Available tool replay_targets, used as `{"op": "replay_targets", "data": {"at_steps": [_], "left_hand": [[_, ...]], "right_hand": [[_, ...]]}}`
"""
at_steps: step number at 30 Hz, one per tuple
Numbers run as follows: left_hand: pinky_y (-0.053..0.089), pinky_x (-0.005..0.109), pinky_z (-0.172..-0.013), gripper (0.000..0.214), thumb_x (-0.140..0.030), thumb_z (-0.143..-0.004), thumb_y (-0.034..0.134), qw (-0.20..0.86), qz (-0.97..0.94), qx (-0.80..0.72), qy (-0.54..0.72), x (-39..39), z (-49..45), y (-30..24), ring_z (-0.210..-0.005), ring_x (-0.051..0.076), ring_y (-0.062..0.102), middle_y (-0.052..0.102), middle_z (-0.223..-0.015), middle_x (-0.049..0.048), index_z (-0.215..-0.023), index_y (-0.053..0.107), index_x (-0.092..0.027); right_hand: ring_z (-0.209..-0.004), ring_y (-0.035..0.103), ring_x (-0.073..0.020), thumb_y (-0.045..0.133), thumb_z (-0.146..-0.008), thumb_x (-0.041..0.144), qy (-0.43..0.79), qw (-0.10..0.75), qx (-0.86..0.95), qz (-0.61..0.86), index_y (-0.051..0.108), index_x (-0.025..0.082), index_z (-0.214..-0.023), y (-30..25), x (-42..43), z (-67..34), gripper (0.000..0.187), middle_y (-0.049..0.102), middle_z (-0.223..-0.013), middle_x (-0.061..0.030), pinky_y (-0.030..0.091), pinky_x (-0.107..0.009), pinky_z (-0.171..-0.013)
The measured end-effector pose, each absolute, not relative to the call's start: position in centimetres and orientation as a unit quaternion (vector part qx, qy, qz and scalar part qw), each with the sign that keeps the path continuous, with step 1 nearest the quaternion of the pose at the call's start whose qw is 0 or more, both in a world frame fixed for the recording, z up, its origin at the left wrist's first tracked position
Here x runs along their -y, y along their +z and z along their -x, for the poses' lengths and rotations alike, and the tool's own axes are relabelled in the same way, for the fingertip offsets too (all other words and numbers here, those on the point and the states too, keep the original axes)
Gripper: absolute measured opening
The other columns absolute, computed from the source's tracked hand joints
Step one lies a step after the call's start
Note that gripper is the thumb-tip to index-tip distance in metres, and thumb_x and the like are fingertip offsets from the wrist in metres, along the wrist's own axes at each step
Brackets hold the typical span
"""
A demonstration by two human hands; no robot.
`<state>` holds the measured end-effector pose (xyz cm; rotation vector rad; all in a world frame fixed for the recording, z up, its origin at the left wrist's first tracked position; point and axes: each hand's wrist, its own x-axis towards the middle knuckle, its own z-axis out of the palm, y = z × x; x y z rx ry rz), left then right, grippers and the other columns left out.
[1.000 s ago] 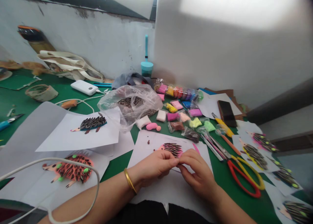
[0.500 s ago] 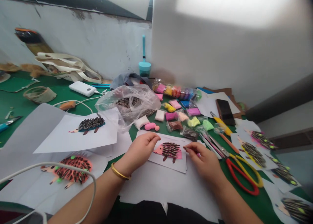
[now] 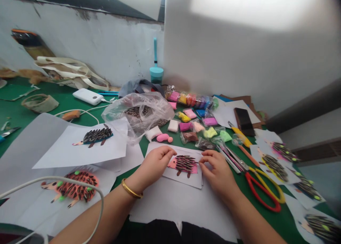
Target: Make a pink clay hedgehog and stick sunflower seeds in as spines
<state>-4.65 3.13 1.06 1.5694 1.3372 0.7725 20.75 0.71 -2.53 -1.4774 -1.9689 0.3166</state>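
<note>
A pink clay hedgehog (image 3: 186, 164) with rows of striped sunflower seeds on its back lies on a small white card (image 3: 195, 182) in front of me. My left hand (image 3: 158, 162) rests over the card's left side, thumb and forefinger pinched together by the hedgehog's snout; whatever lies between them is hidden. At the hedgehog's rear, my right hand (image 3: 217, 169) pinches a sunflower seed (image 3: 197, 162) between thumb and forefinger, its tip at the pink edge. Larger white sheets (image 3: 170, 205) lie beneath the card.
Beyond the card are a plastic bag of sunflower seeds (image 3: 138, 112) and several clay packets (image 3: 190, 136). Scissors (image 3: 263, 187), a utility knife (image 3: 241, 135) and a phone (image 3: 244, 121) lie right. More hedgehog pictures (image 3: 274, 165) flank both sides. A white cable (image 3: 66, 181) crosses the left foreground.
My right hand has moved slightly left, bringing the pinched seed to the hedgehog's rear edge. My left hand stays nearly in place. The view has shifted a little.
</note>
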Motion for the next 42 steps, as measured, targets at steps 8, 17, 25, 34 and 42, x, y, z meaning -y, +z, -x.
{"op": "replay_targets", "data": {"at_steps": [8, 17, 25, 34, 42], "left_hand": [[0.043, 0.025, -0.071, 0.029, -0.039, -0.092, 0.05, 0.482, -0.615, -0.539, 0.314, -3.05, 4.44, 1.27, -0.077, 0.018, 0.059, 0.069, -0.084, 0.0005, -0.089, 0.072, -0.021], [0.043, 0.025, -0.071, 0.029, -0.039, -0.091, 0.049, 0.487, -0.62, -0.534, 0.306, -2.94, 4.28, 1.15, -0.078, 0.017, 0.059, 0.068, -0.083, -0.0005, -0.089, 0.071, -0.021], [0.042, 0.026, -0.07, 0.031, -0.04, -0.092, 0.047, 0.484, -0.628, -0.535, 0.294, -3.07, 4.3, 1.07, -0.076, 0.017, 0.058, 0.065, -0.08, -0.001, -0.09, 0.07, -0.02], [0.044, 0.025, -0.073, 0.028, -0.038, -0.092, 0.048, 0.482, -0.635, -0.527, 0.296, -3.03, 4.36, 0.96, -0.08, 0.016, 0.06, 0.068, -0.084, -0.0017, -0.089, 0.07, -0.021], [0.043, 0.026, -0.074, 0.03, -0.04, -0.094, 0.046, 0.461, -0.651, -0.528, 0.292, -3.02, 4.43, 1.19, -0.082, 0.017, 0.06, 0.069, -0.088, -0.0005, -0.091, 0.07, -0.021]], "right_hand": [[-0.102, 0.055, -0.0264, 0.06, -0.086, 0.022, 0.111, 0.309, 0.76, 0.561, 0.067, 0.022, -0.082, -2.78, -0.85, -20.36, 0.008, 0.062, -0.104, -0.0083, 0.045, -0.044, -0.091], [-0.102, 0.056, -0.0262, 0.06, -0.084, 0.018, 0.088, 0.294, 0.766, 0.565, 0.066, 0.021, -0.08, -2.84, -0.94, -20.04, 0.008, 0.063, -0.105, -0.0082, 0.045, -0.043, -0.091], [-0.1, 0.056, -0.0256, 0.059, -0.086, 0.019, 0.095, 0.285, 0.768, 0.565, 0.066, 0.021, -0.08, -2.75, -1.15, -19.92, 0.009, 0.063, -0.103, -0.0081, 0.045, -0.042, -0.09], [-0.1, 0.057, -0.0257, 0.06, -0.086, 0.02, 0.099, 0.282, 0.768, 0.567, 0.068, 0.021, -0.081, -2.98, -1.25, -20.1, 0.009, 0.064, -0.103, -0.0077, 0.046, -0.043, -0.091], [-0.102, 0.056, -0.0265, 0.063, -0.084, 0.024, 0.097, 0.316, 0.769, 0.547, 0.069, 0.023, -0.09, -2.54, -0.67, -20.81, 0.009, 0.061, -0.107, -0.0082, 0.047, -0.044, -0.09]]}}
